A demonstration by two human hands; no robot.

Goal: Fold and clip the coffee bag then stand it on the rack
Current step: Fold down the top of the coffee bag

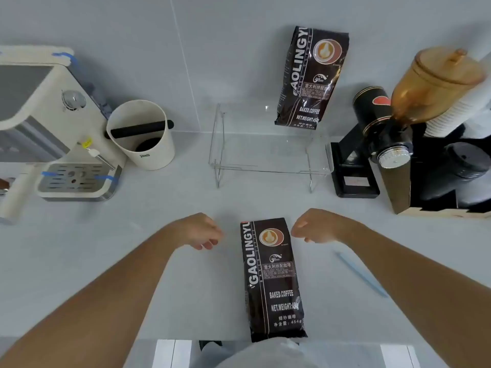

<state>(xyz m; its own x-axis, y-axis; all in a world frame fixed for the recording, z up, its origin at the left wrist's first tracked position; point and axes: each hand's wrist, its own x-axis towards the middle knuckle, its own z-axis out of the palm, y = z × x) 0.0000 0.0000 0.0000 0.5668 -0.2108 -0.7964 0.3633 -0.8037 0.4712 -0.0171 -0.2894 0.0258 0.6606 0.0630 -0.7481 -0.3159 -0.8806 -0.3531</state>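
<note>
At the front edge of the counter [79, 248] the coffee bag [272, 280] lies flat, label up, its top pointing toward the back wall. So nothing's really started as far as I can tell: the top looks unfolded, no clip on it, and it's nowhere near standing. Left hand [198, 231] and right hand [317, 225] hover either side of the bag's top end, close but not touching. Each grip is loosely curled, fingers half closed, holding nothing. The pale blue clip [362, 273] sits on the counter to the right of the bag, apart from it. The clear rack [268, 152] is at the back middle, and a second bag [309, 78] of the same kind already stands on its right side, leaning on the wall. So fold, clip and place are all still left.

Writing on both bags: "GAOLINGYU" up the side, "BAKED.COFFEE", "NET.WEIGHT:454g", plus Chinese text and a round latte-art logo.
</note>
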